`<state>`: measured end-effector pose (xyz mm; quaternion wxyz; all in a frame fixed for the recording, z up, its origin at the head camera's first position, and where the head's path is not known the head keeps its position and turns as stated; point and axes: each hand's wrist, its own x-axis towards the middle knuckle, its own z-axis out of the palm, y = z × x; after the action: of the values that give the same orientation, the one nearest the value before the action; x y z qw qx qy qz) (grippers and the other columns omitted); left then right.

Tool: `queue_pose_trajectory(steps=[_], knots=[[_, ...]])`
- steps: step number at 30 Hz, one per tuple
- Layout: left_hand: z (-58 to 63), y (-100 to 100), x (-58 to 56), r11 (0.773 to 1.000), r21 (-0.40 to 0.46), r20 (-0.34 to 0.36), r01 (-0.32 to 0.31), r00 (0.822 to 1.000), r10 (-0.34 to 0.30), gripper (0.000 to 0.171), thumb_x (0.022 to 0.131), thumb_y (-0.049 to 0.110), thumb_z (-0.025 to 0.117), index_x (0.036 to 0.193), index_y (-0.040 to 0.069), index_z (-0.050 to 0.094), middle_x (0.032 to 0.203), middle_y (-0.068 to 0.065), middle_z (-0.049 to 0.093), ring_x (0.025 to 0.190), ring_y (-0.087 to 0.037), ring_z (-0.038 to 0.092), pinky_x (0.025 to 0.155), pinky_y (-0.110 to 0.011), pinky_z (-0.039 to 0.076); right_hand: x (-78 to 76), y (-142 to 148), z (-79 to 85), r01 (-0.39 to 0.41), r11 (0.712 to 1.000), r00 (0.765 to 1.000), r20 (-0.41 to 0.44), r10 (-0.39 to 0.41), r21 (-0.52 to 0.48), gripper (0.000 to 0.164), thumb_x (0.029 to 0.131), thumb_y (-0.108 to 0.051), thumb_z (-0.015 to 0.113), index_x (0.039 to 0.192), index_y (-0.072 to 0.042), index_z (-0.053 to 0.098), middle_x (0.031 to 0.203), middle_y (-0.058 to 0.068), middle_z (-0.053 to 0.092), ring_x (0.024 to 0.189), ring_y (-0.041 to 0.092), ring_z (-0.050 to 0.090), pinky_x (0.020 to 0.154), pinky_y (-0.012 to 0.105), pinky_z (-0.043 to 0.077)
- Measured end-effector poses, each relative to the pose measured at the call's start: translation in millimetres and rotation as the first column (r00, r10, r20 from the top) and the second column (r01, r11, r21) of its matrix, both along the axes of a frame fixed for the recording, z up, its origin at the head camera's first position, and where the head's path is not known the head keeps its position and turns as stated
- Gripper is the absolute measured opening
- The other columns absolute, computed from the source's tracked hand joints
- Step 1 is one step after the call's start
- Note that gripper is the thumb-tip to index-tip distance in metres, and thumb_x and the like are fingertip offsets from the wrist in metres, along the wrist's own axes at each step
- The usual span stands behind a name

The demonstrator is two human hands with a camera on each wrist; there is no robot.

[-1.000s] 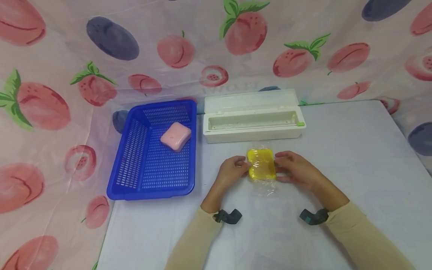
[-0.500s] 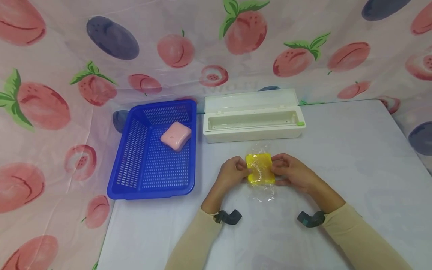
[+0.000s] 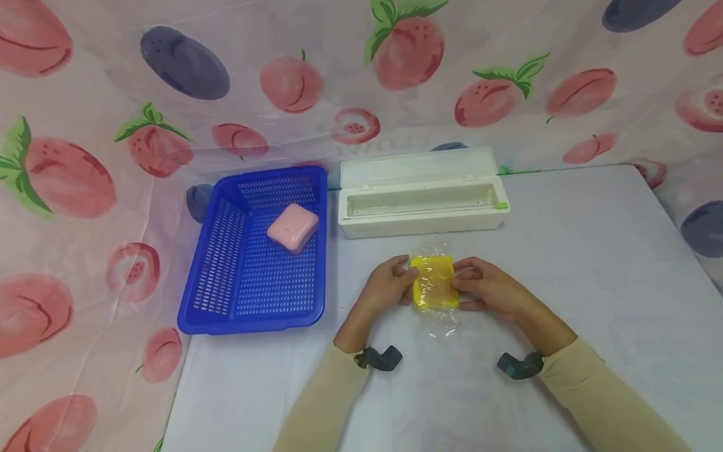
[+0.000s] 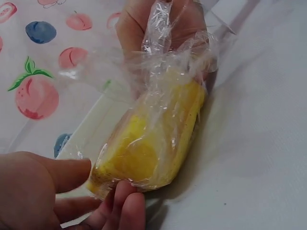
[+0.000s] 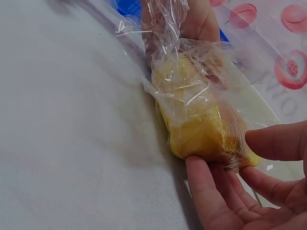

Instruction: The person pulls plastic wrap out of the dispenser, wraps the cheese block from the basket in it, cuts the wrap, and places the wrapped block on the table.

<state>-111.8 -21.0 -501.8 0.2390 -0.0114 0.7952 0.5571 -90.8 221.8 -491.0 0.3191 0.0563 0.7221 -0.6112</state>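
A yellow sponge-like block (image 3: 435,282) wrapped in clear cling film is between my hands, its loose film ends sticking out at the far and near sides. My left hand (image 3: 390,284) holds its left edge, thumb on top and other fingers lower down; the left wrist view shows the fingertips (image 4: 125,188) against its underside. On the right edge my right hand (image 3: 490,287) grips the block in the same way. In the right wrist view the wrapped block (image 5: 196,129) shows creased film and the right thumb (image 5: 278,141) beside its upper edge.
Behind the block stands a white cling film dispenser (image 3: 423,224), lid raised, with a green slider (image 3: 501,206) at its right end. Left of it is a blue plastic basket (image 3: 194,323) holding a pink block (image 3: 293,227). A fruit-patterned sheet (image 3: 237,37) hangs behind the table.
The yellow block has come slightly toward me, with the right hand shifting left along with it. My left thumb and forefinger have moved up toward the block's far left corner.
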Motion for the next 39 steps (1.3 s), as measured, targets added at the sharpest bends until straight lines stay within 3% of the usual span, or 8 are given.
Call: queue_pose_trajectory(steps=[9, 12, 20, 25, 29, 35, 39], knots=[[-0.8, 5.5, 2.0, 0.990, -0.108, -0.168, -0.094, 0.983, 0.075, 0.040, 0.096, 0.025, 0.070, 0.136, 0.018, 0.067, 0.112, -0.004, 0.070, 0.080, -0.012, 0.068, 0.065, -0.023, 0.057, -1.3, -0.9, 2.0, -0.001, 1.000, 1.000, 0.016, 0.001, -0.012, 0.059, 0.102, -0.023, 0.064, 0.149, -0.002, 0.035, 0.134, 0.020, 0.052, 0.118, 0.024, 0.061, 0.091, 0.043, 0.059], [-1.5, 7.1, 1.8, 0.990, -0.081, -0.164, -0.117, 0.981, 0.103, 0.039, 0.095, 0.021, 0.072, 0.133, 0.017, 0.069, 0.112, -0.005, 0.069, 0.068, -0.011, 0.066, 0.059, -0.024, 0.057, -1.4, -0.7, 1.7, 0.001, 1.000, 1.000, 0.018, -0.001, -0.019, 0.059, 0.101, -0.023, 0.064, 0.148, -0.002, 0.035, 0.133, 0.019, 0.052, 0.118, 0.024, 0.061, 0.091, 0.043, 0.059], [-4.6, 8.2, 1.1, 0.989, -0.062, -0.144, -0.131, 0.982, 0.121, 0.035, 0.094, 0.017, 0.074, 0.128, 0.015, 0.072, 0.102, -0.003, 0.070, 0.065, -0.009, 0.064, 0.058, -0.023, 0.057, -1.7, 0.7, 0.0, 0.003, 0.999, 1.000, 0.026, -0.003, -0.033, 0.059, 0.102, -0.022, 0.064, 0.149, -0.001, 0.034, 0.131, 0.017, 0.054, 0.115, 0.020, 0.061, 0.091, 0.043, 0.059], [-4.2, 7.7, 2.7, 0.990, -0.052, -0.114, -0.131, 0.986, 0.125, 0.039, 0.095, 0.019, 0.073, 0.133, 0.013, 0.069, 0.100, -0.003, 0.070, 0.068, -0.009, 0.067, 0.060, -0.024, 0.059, -0.3, 2.7, 0.9, -0.008, 1.000, 1.000, 0.025, 0.008, -0.018, 0.059, 0.102, -0.025, 0.063, 0.149, -0.002, 0.035, 0.134, 0.019, 0.054, 0.120, 0.024, 0.061, 0.092, 0.042, 0.059], [0.3, 2.0, 8.5, 0.993, -0.059, -0.042, -0.104, 0.994, 0.102, 0.045, 0.097, 0.025, 0.070, 0.139, 0.012, 0.062, 0.104, -0.004, 0.070, 0.074, -0.011, 0.070, 0.062, -0.026, 0.060, 5.2, 5.9, 3.6, -0.011, 1.000, 1.000, 0.022, 0.011, 0.014, 0.059, 0.103, -0.026, 0.061, 0.150, -0.004, 0.035, 0.141, 0.023, 0.051, 0.126, 0.031, 0.059, 0.092, 0.041, 0.059], [6.9, -16.1, 25.8, 0.999, -0.039, 0.089, 0.031, 0.996, -0.028, 0.046, 0.099, 0.028, 0.067, 0.139, 0.009, 0.054, 0.101, -0.007, 0.068, 0.072, -0.016, 0.074, 0.064, -0.029, 0.061, 22.9, 11.4, 11.4, -0.021, 0.994, 0.999, 0.033, 0.018, 0.107, 0.059, 0.104, -0.029, 0.058, 0.151, -0.006, 0.033, 0.138, 0.024, 0.050, 0.107, 0.028, 0.068, 0.084, 0.041, 0.062], [6.0, -23.6, 38.3, 0.998, 0.058, 0.156, 0.035, 0.987, -0.043, 0.039, 0.100, 0.025, 0.066, 0.132, 0.008, 0.051, 0.107, -0.009, 0.064, 0.077, -0.019, 0.076, 0.069, -0.031, 0.062, 35.8, 7.9, 14.3, -0.033, 0.997, 0.998, 0.048, 0.029, 0.074, 0.061, 0.103, -0.030, 0.060, 0.148, -0.004, 0.029, 0.136, 0.024, 0.047, 0.099, 0.027, 0.072, 0.083, 0.040, 0.062]])
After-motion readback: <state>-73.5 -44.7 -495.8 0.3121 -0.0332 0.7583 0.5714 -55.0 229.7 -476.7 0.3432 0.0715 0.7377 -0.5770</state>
